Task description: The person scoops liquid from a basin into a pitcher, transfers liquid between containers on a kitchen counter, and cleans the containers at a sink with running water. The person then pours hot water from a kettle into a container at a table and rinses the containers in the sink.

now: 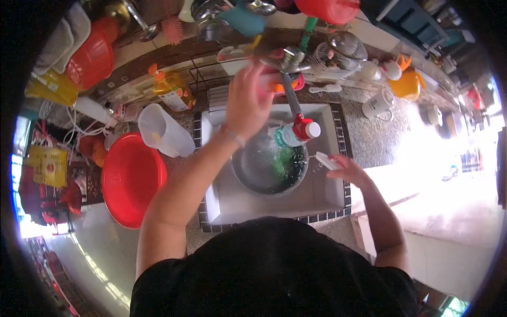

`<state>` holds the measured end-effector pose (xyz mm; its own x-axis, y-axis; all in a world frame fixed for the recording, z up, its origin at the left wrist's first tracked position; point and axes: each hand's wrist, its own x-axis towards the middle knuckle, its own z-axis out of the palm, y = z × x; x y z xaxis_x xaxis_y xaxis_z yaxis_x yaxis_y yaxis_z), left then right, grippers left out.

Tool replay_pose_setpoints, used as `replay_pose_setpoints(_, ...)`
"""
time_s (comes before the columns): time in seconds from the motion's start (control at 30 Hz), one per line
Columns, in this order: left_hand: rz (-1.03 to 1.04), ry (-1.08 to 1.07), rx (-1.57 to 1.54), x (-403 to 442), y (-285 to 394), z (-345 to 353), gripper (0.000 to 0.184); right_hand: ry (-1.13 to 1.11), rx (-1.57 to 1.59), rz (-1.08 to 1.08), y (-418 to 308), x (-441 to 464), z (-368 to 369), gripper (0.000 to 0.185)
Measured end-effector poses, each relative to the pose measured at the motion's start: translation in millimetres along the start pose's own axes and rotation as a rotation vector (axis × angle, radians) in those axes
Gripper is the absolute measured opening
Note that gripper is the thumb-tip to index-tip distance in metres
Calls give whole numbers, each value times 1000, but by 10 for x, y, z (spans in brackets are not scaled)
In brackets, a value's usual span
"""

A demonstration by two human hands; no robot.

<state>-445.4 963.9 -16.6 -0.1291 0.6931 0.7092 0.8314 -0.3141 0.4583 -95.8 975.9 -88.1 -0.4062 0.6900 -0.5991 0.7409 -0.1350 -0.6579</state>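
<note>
My left hand [248, 98] is raised beside the faucet [292, 92] at the back of the sink [222, 203]; its fingers are blurred, and what they hold, if anything, cannot be made out. In my right hand [348, 171], over the sink's right side, is a small white flat object [328, 161]. A clear bottle piece with a green label [288, 136] and a red clamp [303, 127] hangs at the spout's end. Below it a round metal basin [253, 171] stands in the sink, holding water and something green.
A red basin [132, 179] and a translucent pitcher [166, 131] stand left of the sink. An orange soap bottle [174, 91] is at the back left. Behind the sink are a wire basket [338, 58] and a white brush [325, 89]. A white cup [378, 103] and yellow jug [406, 83] stand right.
</note>
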Motion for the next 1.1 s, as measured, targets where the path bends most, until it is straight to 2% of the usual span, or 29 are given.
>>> replay_pose_setpoints(0.03,123,-13,62,211,60,-1,64,11,-19,-54,-23,-22,-62,72)
replay_pose_setpoints(0.1,208,-99,102,508,118,69,65,21,-53,-164,-114,-132,-183,70)
replay_pose_setpoints(0.13,307,-92,276,581,102,138,59,29,-69,-231,-253,-238,-267,69)
replay_pose_setpoints(0.2,444,-153,357,671,39,189,50,58,79,-183,-529,-468,-400,65)
replay_pose_setpoints(0.23,405,-239,364,673,52,168,51,106,164,-214,-626,-563,-447,64)
replay_pose_setpoints(0.27,366,-324,372,680,57,138,52,174,231,-337,-583,-570,-471,59)
replay_pose_setpoints(0.3,328,-410,380,670,59,117,53,145,386,-382,-594,-603,-450,55)
replay_pose_setpoints(0.33,350,-395,350,653,50,110,49,115,541,-426,-607,-634,-433,51)
replay_pose_setpoints(0.4,383,-367,294,522,13,88,42,51,1102,-240,448,18,-121,47)
replay_pose_setpoints(0.43,388,-299,253,279,-105,149,47,96,760,-165,569,122,177,46)
replay_pose_setpoints(0.5,356,-339,208,185,-160,71,54,177,52,-22,570,140,935,45)
replay_pose_setpoints(0.53,322,-353,190,118,-180,15,58,203,-319,47,532,154,1063,45)
replay_pose_setpoints(0.57,258,-369,172,18,-162,-82,58,91,-68,100,507,148,1079,46)
replay_pose_setpoints(0.67,-12,-242,-52,-655,-357,-155,52,-180,720,227,419,86,1127,52)
replay_pose_setpoints(0.73,-318,-601,-132,-1241,-487,-139,43,-314,1242,257,395,15,1198,63)
replay_pose_setpoints(0.77,-561,-762,-372,-1495,-498,-73,39,-445,1320,233,335,-11,1229,76)
replay_pose_setpoints(0.8,-809,-909,-615,-1673,-465,-47,36,-512,1358,204,235,-14,1243,74)
replay_pose_setpoints(0.9,-1058,-1012,-861,-1863,-207,-65,33,-663,1454,136,-82,0,1329,71)
replay_pose_setpoints(1.0,-1301,-757,-985,-1944,-217,-65,33,-721,1498,111,-303,65,1400,71)
replay_pose_setpoints(1.07,-1288,-635,-917,-1970,-233,-138,34,-783,1541,81,-410,93,1454,69)
replay_pose_setpoints(1.1,-1260,-592,-895,-1999,-261,-187,34,-679,1382,93,-483,99,1474,66)
